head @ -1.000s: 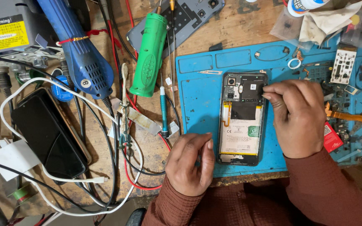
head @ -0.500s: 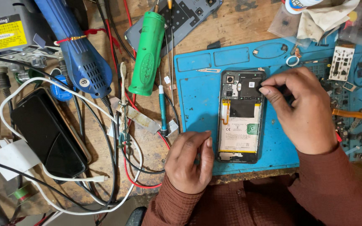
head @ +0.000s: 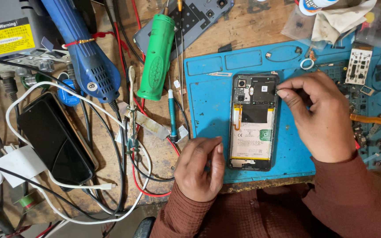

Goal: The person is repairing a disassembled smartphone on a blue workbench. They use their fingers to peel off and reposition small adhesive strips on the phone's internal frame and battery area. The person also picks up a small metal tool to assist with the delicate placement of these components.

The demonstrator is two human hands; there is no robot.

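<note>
An opened phone [head: 252,132] lies back-up on a blue work mat [head: 208,105], with its battery, boards and camera bare. My right hand [head: 320,117] is at the phone's upper right edge, thumb and forefinger pinched together against the rim; whether something tiny sits in the pinch is too small to see. My left hand [head: 199,169] rests on the mat's front left corner beside the phone's lower end, its fingers loosely curled and nothing visible in them.
Left of the mat lie a slim teal screwdriver [head: 172,114], a green cylindrical tool [head: 156,57], a blue hot-air gun [head: 89,57], a black phone [head: 56,139] and tangled cables [head: 124,176]. A grey back cover [head: 190,22] lies behind. Small parts and a circuit board [head: 359,66] crowd the mat's right side.
My right hand has drawn back from over the phone's upper half to its right edge, uncovering the top boards. The left hand has stayed in place.
</note>
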